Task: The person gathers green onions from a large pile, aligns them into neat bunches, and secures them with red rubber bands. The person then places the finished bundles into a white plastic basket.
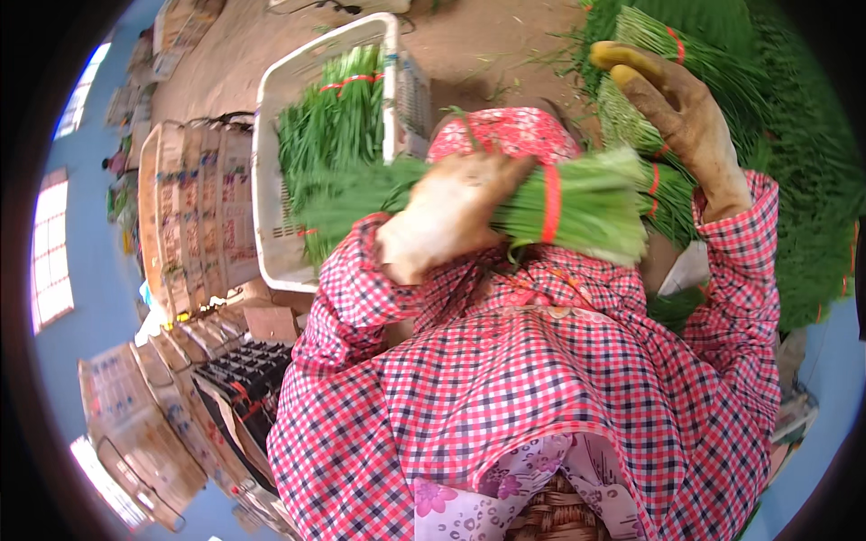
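Observation:
My left hand (450,209), in a stained pale glove, is wrapped around a bundle of garlic chives (595,206) held across my lap. A red band circles this bundle near its cut ends, which face right, while the leafy end reaches left over the rim of a white plastic crate (262,203). My right hand (683,111), in a glove with yellowed fingertips, is raised with fingers apart over several banded chive bundles (626,118). Whether it touches them is hard to tell. Inside the crate lie other banded chives (331,128).
A large heap of loose chives (805,203) spreads along the right side. At left stand a tan crate (196,203), more stacked crates (145,412) and a black crate (247,392). Scraps of leaf lie on the brown floor (487,40).

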The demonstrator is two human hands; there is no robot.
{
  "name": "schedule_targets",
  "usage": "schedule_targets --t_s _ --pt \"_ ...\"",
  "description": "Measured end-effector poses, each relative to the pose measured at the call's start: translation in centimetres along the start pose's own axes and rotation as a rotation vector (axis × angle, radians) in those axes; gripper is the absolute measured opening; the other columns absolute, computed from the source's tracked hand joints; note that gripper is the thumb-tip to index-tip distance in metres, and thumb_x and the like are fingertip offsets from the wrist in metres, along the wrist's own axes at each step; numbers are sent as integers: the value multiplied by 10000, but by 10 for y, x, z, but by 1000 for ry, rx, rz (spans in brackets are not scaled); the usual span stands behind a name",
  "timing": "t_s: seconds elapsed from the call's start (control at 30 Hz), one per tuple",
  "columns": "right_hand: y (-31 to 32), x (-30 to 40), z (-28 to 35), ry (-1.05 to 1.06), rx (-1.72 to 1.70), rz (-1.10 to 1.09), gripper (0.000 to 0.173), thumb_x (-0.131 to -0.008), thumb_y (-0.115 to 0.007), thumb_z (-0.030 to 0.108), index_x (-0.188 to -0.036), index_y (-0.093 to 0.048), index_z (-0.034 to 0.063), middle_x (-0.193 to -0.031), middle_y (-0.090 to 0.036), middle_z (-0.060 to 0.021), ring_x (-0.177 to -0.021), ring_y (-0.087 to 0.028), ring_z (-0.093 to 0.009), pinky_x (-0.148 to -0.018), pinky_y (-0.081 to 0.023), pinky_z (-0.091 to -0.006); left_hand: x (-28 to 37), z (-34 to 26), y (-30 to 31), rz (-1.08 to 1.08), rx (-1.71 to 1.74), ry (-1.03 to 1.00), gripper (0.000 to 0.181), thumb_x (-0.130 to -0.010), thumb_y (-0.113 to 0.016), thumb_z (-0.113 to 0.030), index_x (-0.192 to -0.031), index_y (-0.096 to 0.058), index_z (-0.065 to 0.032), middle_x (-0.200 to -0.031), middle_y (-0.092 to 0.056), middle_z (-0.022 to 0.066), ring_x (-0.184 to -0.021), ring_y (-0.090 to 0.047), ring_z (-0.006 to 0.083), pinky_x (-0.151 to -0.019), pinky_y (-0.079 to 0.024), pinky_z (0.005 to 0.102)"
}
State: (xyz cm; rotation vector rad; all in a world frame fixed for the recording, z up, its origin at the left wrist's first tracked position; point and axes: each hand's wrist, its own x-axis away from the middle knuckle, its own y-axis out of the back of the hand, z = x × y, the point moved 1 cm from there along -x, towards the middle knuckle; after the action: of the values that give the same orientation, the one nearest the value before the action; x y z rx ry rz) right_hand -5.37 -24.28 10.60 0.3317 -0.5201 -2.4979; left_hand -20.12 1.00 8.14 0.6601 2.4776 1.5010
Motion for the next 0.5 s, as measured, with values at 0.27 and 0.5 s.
schedule_targets --t_s 0.27,0.5 --pt "-109 -31 7 -371 407 592 903 -831 -736 588 -1484 -455 31 -1365 -599 -237 -1246 -601 -345 -1067 -454 -389 58 -33 -45 -51 372 225 516 -839 -775 -207 -1312 -606 -87 -1136 -671 54 -1049 -650 242 -955 -510 369" --pt "-130 -46 -2 -315 387 529 801 -801 -753 550 -1374 -546 30 -1253 -652 -250 -1135 -642 -402 -990 -498 -445 47 7 -137 -336 1653 377 426 -968 -676 -253 -1298 -572 -4 -1151 -656 61 -1005 -617 143 -852 -505 295"
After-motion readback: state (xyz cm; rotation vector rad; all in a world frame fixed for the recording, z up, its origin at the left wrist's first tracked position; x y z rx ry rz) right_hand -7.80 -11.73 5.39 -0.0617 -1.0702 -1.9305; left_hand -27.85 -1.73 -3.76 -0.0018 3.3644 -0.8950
